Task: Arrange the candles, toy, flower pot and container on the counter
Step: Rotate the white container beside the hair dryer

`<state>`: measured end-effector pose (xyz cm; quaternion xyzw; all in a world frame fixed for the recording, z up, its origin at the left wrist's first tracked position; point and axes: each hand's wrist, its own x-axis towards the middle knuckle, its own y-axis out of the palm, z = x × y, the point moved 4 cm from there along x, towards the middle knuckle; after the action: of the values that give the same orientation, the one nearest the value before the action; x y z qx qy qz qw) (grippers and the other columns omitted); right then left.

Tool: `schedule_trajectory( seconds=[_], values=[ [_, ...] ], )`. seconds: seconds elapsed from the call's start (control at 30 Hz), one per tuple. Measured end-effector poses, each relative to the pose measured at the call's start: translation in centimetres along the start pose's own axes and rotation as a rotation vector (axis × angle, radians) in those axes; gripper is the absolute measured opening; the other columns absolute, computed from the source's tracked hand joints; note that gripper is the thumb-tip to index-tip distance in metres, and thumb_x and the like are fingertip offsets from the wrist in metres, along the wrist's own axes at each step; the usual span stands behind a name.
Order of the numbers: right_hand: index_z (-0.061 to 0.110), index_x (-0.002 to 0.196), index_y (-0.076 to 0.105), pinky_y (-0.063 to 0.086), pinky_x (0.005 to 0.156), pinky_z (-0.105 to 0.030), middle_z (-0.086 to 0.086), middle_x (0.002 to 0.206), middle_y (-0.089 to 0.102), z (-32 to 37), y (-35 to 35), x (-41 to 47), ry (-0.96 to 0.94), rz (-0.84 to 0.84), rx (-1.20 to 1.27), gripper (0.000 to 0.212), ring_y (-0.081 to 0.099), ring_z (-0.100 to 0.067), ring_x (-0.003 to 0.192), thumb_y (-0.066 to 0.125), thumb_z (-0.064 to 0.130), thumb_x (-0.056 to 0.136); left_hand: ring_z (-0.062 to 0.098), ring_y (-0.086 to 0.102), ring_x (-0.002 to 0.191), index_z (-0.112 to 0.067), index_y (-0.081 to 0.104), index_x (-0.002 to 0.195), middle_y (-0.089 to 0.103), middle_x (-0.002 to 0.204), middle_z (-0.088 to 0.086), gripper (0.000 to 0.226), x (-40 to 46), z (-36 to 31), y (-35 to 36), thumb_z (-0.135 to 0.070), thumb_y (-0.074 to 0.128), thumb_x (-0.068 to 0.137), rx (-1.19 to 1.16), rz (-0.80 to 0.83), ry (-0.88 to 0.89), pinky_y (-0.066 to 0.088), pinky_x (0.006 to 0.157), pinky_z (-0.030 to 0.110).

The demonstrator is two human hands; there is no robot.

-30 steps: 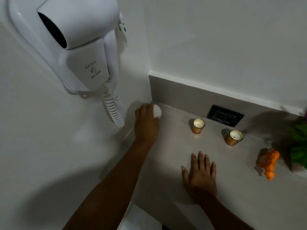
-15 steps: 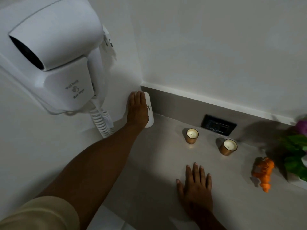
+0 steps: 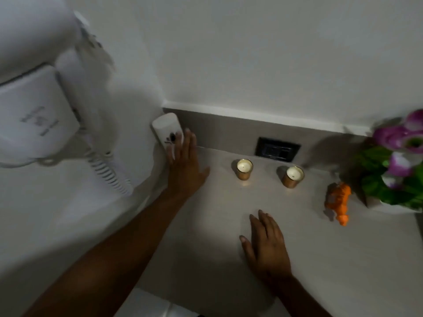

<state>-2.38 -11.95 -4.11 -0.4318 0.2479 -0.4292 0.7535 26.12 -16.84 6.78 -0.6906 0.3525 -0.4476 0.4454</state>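
A white container (image 3: 166, 126) stands upright in the far left corner of the grey counter (image 3: 343, 259), against the wall. My left hand (image 3: 183, 165) lies beside it with straight fingers resting against its lower right side and the thumb spread away. My right hand (image 3: 265, 245) lies flat on the counter, fingers apart, holding nothing. Two gold candles (image 3: 244, 169) (image 3: 293, 176) stand side by side near the back. An orange toy (image 3: 338, 200) lies to their right, next to a white flower pot (image 3: 389, 205) with purple flowers.
A white wall-mounted hair dryer (image 3: 34, 110) with a coiled cord (image 3: 109, 172) hangs at the left, close to my left arm. A black socket (image 3: 277, 149) sits in the backsplash behind the candles. The counter's front edge runs below my right wrist.
My left hand stood the container up in the corner, then uncurled from it; the fingers now rest flat against its side. The camera view shifted right. My right hand stayed flat.
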Motion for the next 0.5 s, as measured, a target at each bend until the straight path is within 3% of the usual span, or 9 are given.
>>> schedule_trajectory(
  seconds=[0.1,0.2,0.27,0.37,0.43,0.5],
  values=[
    [0.031,0.145,0.044,0.027,0.114,-0.035,0.004,0.153,0.038,-3.6,-2.9,-3.1,0.121,-0.109,0.158,0.055,0.030,-0.017,0.141,0.055,0.052,0.096,0.032,0.008,0.155,-0.010,0.016,0.157,0.018,0.167,0.016,0.090,-8.0,-7.0,4.7,-0.062,0.050,0.092,-0.148,0.175,0.239,0.018,0.121,0.063],
    [0.022,0.136,0.052,0.031,0.108,-0.032,-0.006,0.136,0.049,-8.3,-6.9,-5.2,0.242,-0.366,0.230,0.050,0.043,-0.023,0.128,0.055,0.046,0.093,0.023,-0.011,0.155,-0.013,0.009,0.159,0.007,0.169,0.010,0.091,-13.1,-11.9,8.8,-0.076,0.020,0.094,-0.086,0.375,0.360,0.008,0.124,0.058],
    [0.005,0.131,0.051,0.036,0.105,-0.041,-0.020,0.127,0.051,-12.4,-9.4,-5.7,0.371,-0.551,0.203,0.055,0.047,-0.038,0.120,0.058,0.039,0.088,0.023,-0.013,0.155,-0.012,0.005,0.160,0.002,0.170,0.009,0.094,-14.1,-13.6,10.6,-0.077,0.014,0.093,-0.051,0.467,0.385,0.004,0.125,0.055],
    [-0.003,0.137,0.043,0.040,0.104,-0.054,-0.028,0.131,0.047,-17.7,-12.2,-5.9,0.640,-0.682,0.260,0.073,0.046,-0.044,0.122,0.070,0.037,0.082,0.024,-0.012,0.155,-0.011,0.001,0.160,-0.001,0.170,0.009,0.097,-14.9,-14.7,11.8,-0.079,0.009,0.092,0.019,0.547,0.433,0.003,0.126,0.052],
    [-0.002,0.144,0.036,0.036,0.110,-0.052,-0.027,0.140,0.041,-20.6,-13.6,-4.7,0.772,-0.677,0.337,0.090,0.042,-0.042,0.131,0.082,0.037,0.078,0.025,-0.012,0.155,-0.011,0.002,0.160,-0.001,0.170,0.008,0.097,-14.9,-14.6,12.2,-0.080,0.009,0.091,0.028,0.547,0.427,0.003,0.125,0.052],
    [0.000,0.149,0.029,0.032,0.115,-0.047,-0.024,0.148,0.036,-21.1,-14.6,-1.9,0.790,-0.636,0.437,0.104,0.038,-0.037,0.137,0.089,0.036,0.072,0.025,-0.012,0.155,-0.011,0.003,0.160,0.000,0.170,0.008,0.097,-14.5,-13.6,12.1,-0.080,0.011,0.092,0.022,0.523,0.386,0.004,0.125,0.053]
  ],
)
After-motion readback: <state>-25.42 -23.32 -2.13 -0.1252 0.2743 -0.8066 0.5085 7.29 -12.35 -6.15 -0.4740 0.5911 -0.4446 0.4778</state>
